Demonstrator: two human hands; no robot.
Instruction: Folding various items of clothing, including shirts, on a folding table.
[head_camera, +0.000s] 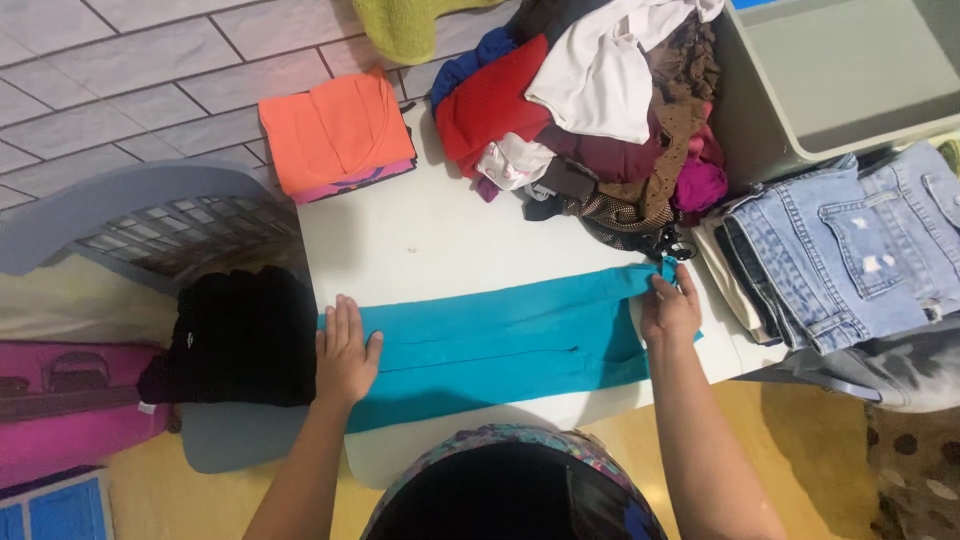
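Pressing my left hand (345, 352) flat and open on the teal cloth (490, 345) — it lies long, left to right — while my right hand (668, 308) pinches its far end.

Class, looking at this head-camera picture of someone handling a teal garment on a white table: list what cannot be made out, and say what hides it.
- Teal garment: left end under left hand.
- Clothes pile: lower items buried; top cut by the frame.
- Grey bin: cut off at the edge.
- Jeans stack: lower layers covered.
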